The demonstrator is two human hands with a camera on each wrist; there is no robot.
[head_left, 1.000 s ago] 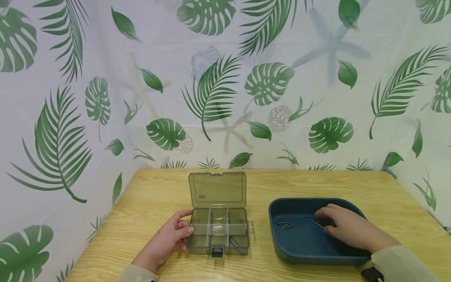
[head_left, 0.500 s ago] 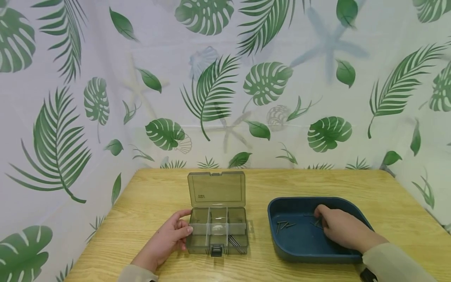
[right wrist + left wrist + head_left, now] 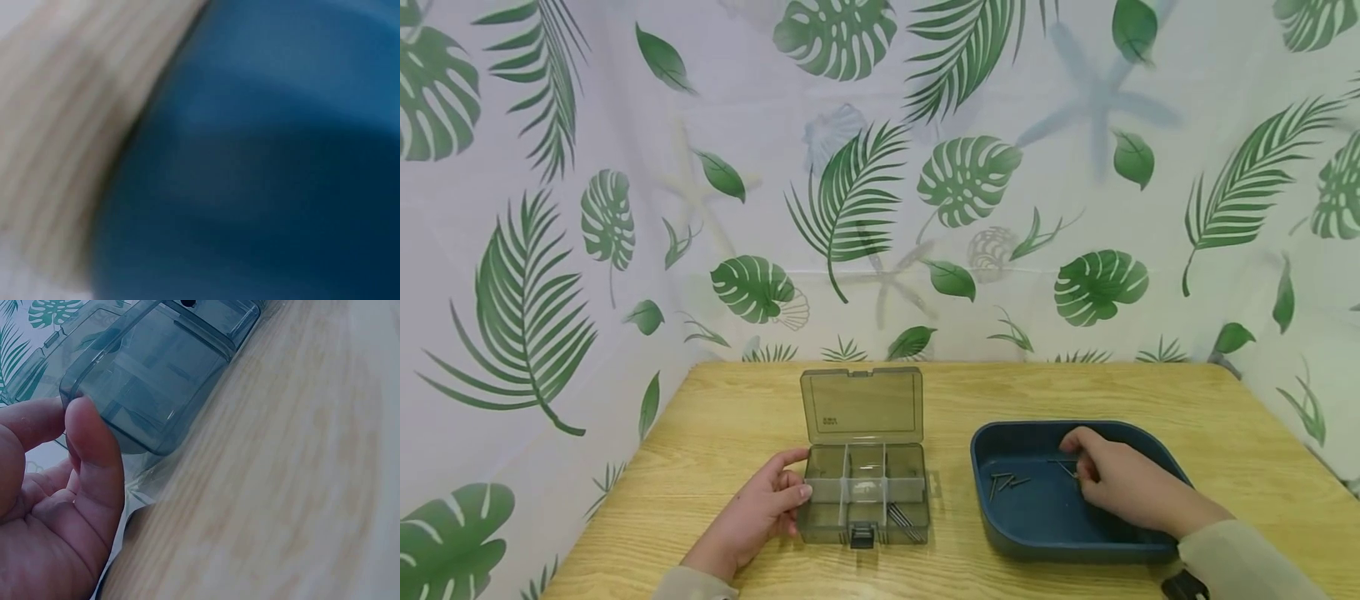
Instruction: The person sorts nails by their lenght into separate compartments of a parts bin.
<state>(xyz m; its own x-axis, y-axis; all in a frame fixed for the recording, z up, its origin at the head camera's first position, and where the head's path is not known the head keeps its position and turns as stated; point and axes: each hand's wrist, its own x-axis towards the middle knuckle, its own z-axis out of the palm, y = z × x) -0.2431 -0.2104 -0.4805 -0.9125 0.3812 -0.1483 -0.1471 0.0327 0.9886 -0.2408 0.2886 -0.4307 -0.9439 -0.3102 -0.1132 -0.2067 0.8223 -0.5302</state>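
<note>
A small smoky see-through compartment box (image 3: 863, 492) stands on the table with its lid (image 3: 862, 407) raised. Several thin nails (image 3: 904, 518) lie in its front right compartment. My left hand (image 3: 758, 504) grips the box's left side, thumb at the rim; the left wrist view shows the thumb (image 3: 94, 434) against the box's corner. Inside a dark blue tray (image 3: 1037, 529), my right hand (image 3: 1131, 487) reaches down with bent fingers beside some loose nails (image 3: 1063, 468). Whether a nail is between its fingers cannot be made out. More nails (image 3: 1002, 482) lie at the tray's left.
The wooden table (image 3: 737, 400) carries the box on the left and the tray on the right, with a gap between them. A leaf-patterned cloth (image 3: 880, 208) hangs behind and at the sides. The right wrist view is blurred, mostly the blue tray wall (image 3: 250, 156).
My right hand has shifted slightly to the left inside the tray, and its fingers are more bent than a second ago. The left hand and the box have stayed put.
</note>
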